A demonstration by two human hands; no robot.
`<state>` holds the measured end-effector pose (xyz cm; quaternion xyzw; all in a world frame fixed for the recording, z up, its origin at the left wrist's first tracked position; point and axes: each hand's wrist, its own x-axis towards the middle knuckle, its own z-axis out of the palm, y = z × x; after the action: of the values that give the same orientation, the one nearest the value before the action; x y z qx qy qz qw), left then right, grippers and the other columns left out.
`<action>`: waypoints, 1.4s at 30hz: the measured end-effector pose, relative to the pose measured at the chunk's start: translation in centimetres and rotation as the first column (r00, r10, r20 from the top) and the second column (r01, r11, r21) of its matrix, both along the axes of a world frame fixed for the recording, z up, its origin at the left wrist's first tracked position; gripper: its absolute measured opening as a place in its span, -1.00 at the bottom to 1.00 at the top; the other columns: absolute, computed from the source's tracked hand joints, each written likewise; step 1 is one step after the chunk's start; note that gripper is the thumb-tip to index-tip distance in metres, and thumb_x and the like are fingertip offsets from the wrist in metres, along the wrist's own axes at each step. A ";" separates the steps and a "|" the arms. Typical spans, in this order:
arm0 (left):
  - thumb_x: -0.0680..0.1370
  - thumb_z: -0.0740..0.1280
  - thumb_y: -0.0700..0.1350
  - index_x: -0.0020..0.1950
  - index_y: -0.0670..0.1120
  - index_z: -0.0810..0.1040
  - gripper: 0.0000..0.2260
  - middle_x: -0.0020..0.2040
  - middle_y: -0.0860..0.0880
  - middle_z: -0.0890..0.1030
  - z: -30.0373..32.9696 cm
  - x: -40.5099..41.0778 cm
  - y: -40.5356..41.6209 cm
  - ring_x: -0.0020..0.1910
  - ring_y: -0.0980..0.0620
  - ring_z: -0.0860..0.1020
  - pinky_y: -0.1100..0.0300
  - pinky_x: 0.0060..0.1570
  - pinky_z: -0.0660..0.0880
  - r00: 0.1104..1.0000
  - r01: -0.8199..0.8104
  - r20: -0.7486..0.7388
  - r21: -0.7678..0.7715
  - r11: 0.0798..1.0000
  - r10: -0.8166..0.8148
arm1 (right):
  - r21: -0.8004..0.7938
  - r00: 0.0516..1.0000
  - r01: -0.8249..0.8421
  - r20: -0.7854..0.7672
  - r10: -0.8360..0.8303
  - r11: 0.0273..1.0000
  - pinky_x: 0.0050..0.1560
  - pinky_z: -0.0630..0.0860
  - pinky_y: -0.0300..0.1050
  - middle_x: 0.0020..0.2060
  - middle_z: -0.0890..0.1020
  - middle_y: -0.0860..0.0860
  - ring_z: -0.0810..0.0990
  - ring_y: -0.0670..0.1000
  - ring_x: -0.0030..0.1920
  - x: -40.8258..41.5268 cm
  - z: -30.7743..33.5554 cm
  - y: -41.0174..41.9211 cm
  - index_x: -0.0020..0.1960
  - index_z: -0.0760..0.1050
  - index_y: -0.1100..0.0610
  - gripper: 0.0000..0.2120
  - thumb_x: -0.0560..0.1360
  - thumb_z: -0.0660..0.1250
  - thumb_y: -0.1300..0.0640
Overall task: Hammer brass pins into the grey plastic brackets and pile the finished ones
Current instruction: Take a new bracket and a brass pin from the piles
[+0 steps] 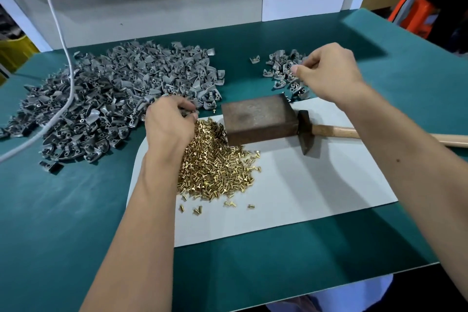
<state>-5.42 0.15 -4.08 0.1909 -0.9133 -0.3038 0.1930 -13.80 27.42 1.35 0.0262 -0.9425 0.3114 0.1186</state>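
Laid out for a flow from left to right: big heap of raw grey brackets at the far left, within reach of the left hand; brass pins heaped on the white sheet just in front of the steel block, probably so that no pin rolls away on the green mat; small pile of brackets, judged the finished ones, at the far right, well apart from the raw heap

Left hand at the border of big heap and pins, fingers curled down; gripping a bracket or a pin, cannot tell which. Right hand over the small pile, thumb and fingertips pinched together near a bracket; a real hold on it cannot be confirmed

Hammer lying free, head against the right side of the block, handle pointing right, ready for the right hand. Top of the block bare, so no pin under hammering now

Counted: one hammer, one block, one sheet, one white cable across the big heap. Brackets in hundreds at left, roughly two dozen at right; pins in hundreds, not countable
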 end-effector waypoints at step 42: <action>0.43 0.54 -0.32 -0.06 -0.25 0.70 -0.88 -0.06 -0.16 0.74 2.9 2.1 -5.5 -0.18 0.05 0.68 0.27 -0.06 0.64 0.967 0.053 -0.132 0.940 0.338 0.216 | 0.089 0.920 -0.384 -0.045 0.389 0.919 -0.04 0.59 -0.17 -0.12 0.71 0.01 0.67 0.00 -0.11 4.4 -0.2 -16.2 -0.14 0.71 0.02 -0.96 0.46 0.56 0.09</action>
<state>-3.27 -5.35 -1.21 0.2755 -0.5328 -0.7820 0.1692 -9.41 11.24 1.16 0.2260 -0.9262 0.2904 0.0825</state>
